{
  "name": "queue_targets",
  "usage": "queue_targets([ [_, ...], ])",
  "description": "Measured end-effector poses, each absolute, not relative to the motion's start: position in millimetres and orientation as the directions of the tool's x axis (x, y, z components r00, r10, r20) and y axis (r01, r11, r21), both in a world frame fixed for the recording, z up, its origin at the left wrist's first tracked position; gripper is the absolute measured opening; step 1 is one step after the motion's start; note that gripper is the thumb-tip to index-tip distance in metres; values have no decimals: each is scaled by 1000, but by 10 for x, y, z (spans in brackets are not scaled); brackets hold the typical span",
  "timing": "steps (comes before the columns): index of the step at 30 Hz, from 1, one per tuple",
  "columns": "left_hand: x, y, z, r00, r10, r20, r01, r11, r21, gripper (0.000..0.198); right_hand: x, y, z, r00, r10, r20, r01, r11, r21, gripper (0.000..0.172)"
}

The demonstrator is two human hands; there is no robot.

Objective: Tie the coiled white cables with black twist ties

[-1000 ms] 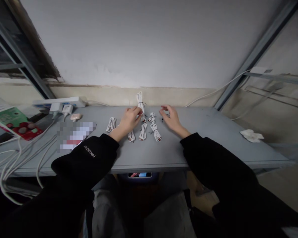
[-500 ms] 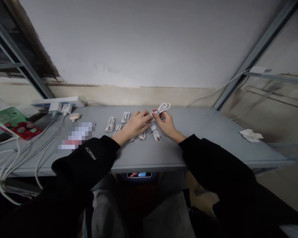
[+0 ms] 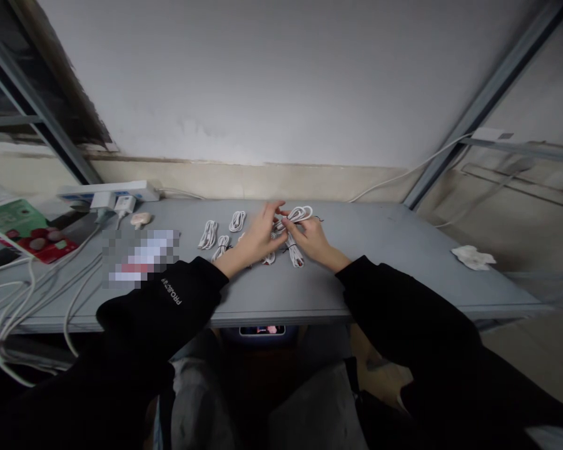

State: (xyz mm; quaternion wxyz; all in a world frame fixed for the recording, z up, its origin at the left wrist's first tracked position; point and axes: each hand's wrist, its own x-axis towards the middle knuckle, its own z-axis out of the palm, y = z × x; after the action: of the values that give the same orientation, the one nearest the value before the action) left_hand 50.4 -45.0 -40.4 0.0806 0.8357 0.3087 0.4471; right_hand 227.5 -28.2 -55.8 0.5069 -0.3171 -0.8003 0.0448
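Observation:
A coiled white cable [image 3: 302, 214] is held above the grey desk by my right hand [image 3: 315, 239], thumb on the near side. A thin dark tie sticks out at the coil's right end. My left hand [image 3: 261, 232] is beside the coil's left end, fingers spread and thumb apart; whether it touches the cable I cannot tell. Under my hands lies a bundled white cable [image 3: 294, 251] with a dark tie. Left of my left hand are other bundles: one white cable [image 3: 208, 235], another cable [image 3: 237, 220] and a tied cable [image 3: 221, 245]. Some bundles are partly hidden behind my left hand.
A power strip [image 3: 110, 191] with plugged-in white chargers stands at the back left, beside a small pinkish charger [image 3: 141, 219]. A green and red package [image 3: 28, 230], loose cords and a blurred-out item [image 3: 143, 256] lie left. Crumpled tissue [image 3: 473, 257] lies far right.
The held coil has tipped lower and a little left, and lies flatter. My left fingers have spread and lifted away from their pinch at its end. The bundles on the desk have stayed put.

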Motion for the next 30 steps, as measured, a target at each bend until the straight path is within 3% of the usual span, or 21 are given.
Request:
queue_targets([
  [8,493,-486,-343,420,619,664,521,-764,382,29,2265,-254,-553,-322,460,827,456,841,-291,29],
  [16,470,-488,-354,421,715,558,584,-684,436,24,2253,-274,-550,-300,529,794,460,809,-365,18],
  [30,492,-456,-379,346,793,501,415,-608,677,12,2285,-255,-535,-316,531,787,472,807,-355,6],
])
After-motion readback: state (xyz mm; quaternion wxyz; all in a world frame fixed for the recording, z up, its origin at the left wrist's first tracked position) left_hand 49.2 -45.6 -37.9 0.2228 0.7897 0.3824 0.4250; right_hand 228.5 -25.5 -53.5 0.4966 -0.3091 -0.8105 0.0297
